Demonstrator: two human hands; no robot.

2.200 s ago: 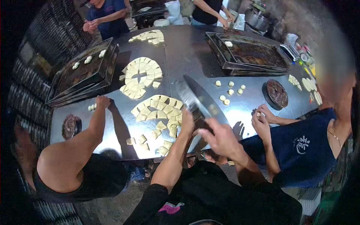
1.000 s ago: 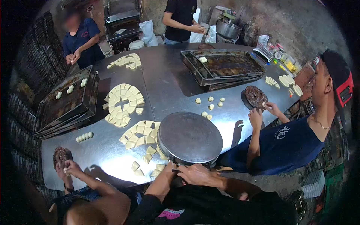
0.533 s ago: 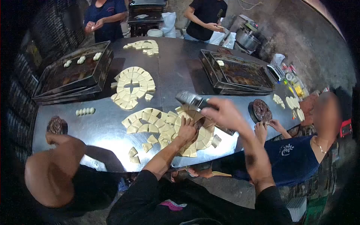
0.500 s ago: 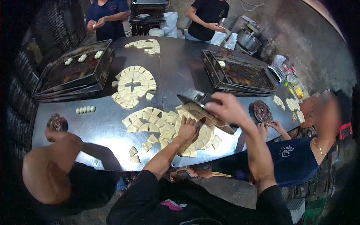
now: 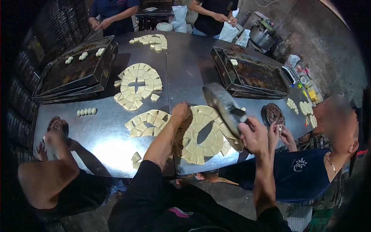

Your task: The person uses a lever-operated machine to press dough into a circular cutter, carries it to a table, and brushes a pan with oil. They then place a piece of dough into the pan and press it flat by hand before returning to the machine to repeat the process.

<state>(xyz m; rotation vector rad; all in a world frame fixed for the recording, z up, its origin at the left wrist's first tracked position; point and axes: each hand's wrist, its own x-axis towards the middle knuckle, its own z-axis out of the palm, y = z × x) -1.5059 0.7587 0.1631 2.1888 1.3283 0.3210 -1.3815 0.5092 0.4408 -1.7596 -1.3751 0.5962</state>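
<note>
On the metal table (image 5: 85, 123) lies a round sheet of dough (image 5: 197, 127), scored into pieces, with a dark oval gap in its middle. My right hand (image 5: 255, 135) grips the handle of a large metal blade (image 5: 222, 98), tilted over the round's right side. At the round's upper left edge is my left hand (image 5: 181, 113), its fingers too hidden to tell whether they hold anything. Left of my left forearm lies a curved group of cut dough pieces (image 5: 147, 123). A second cut round (image 5: 140, 83) sits farther back.
Stacked trays stand at the back left (image 5: 73, 73) and back right (image 5: 255, 75). Co-workers stand across the table and on both sides. Dark filling mounds lie near the left (image 5: 55, 123) and right (image 5: 275, 115) co-workers' hands.
My left hand has moved up and left. My right hand has shifted right and down with the blade, now turned more steeply. Loose pieces near my left hand are no longer visible; more of the round shows.
</note>
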